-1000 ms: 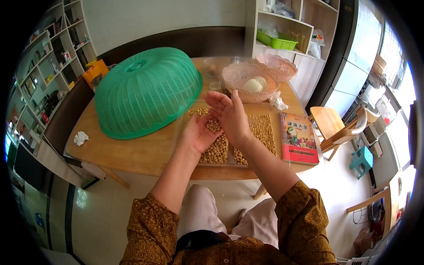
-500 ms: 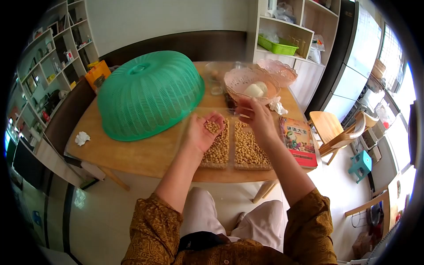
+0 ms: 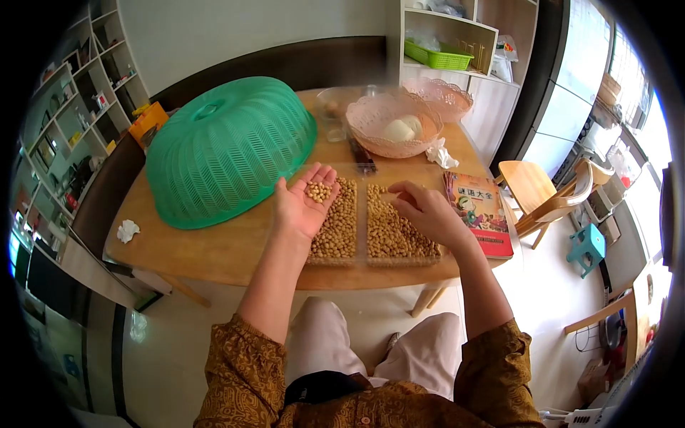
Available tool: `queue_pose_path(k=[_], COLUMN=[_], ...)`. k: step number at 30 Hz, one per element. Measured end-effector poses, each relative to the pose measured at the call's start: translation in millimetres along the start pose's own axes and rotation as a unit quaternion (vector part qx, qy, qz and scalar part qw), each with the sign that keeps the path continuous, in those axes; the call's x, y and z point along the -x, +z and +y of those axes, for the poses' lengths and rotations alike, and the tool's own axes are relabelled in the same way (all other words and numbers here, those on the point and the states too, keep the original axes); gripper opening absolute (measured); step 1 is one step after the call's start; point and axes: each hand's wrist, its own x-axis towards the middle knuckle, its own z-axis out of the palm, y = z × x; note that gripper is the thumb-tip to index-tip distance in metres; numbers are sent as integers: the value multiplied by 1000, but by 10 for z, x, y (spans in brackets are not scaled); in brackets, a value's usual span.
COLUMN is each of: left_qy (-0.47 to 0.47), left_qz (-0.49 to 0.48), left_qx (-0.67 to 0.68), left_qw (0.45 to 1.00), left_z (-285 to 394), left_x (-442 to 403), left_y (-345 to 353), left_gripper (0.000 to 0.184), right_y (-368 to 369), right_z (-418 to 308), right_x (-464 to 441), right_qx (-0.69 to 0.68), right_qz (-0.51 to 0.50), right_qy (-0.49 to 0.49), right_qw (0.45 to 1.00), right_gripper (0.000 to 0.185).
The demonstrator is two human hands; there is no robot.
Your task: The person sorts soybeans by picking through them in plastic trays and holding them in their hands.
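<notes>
My left hand [image 3: 303,203] is palm up, cupping a small heap of soybeans [image 3: 317,191]. It is over the left edge of a clear two-part tray [image 3: 362,235]. More soybeans [image 3: 335,232] fill the left compartment, and the right one also has a layer of soybeans [image 3: 396,235]. My right hand [image 3: 428,214] hangs low over the right compartment, palm down, with thumb and fingertips drawn together. Whatever is between those fingertips is too small to make out.
A large green mesh food cover [image 3: 228,150] stands at the left. Behind the tray are a pink lace-edged bowl [image 3: 392,143] with white round things and a clear cup [image 3: 333,118]. A red book [image 3: 481,214] lies right, crumpled tissues [image 3: 442,154] behind it.
My right hand has come down from near the pink bowl to the soybeans in the right compartment. My left hand has opened flatter, showing its soybeans more fully. The view has shifted slightly.
</notes>
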Motion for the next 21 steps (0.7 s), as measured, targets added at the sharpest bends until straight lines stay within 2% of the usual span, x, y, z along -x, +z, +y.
queue_pose_path(k=[7,13,21], left_qy=[17,25,26], left_qz=[4,-6,-1], left_qx=[-7,-17,-25], left_qw=[1000,1000,999], left_z=[10,8,17], left_x=[40,38,41], left_y=[47,35,48], left_gripper=[69,70,71], right_y=[-11,28,62], right_z=[-19,71,123], right_x=[38,19,8], right_qx=[-23,21,84], right_qz=[44,17,-74], right_qy=[-17,-29,-58], right_qw=[999,999,992], right_gripper=[26,25,36])
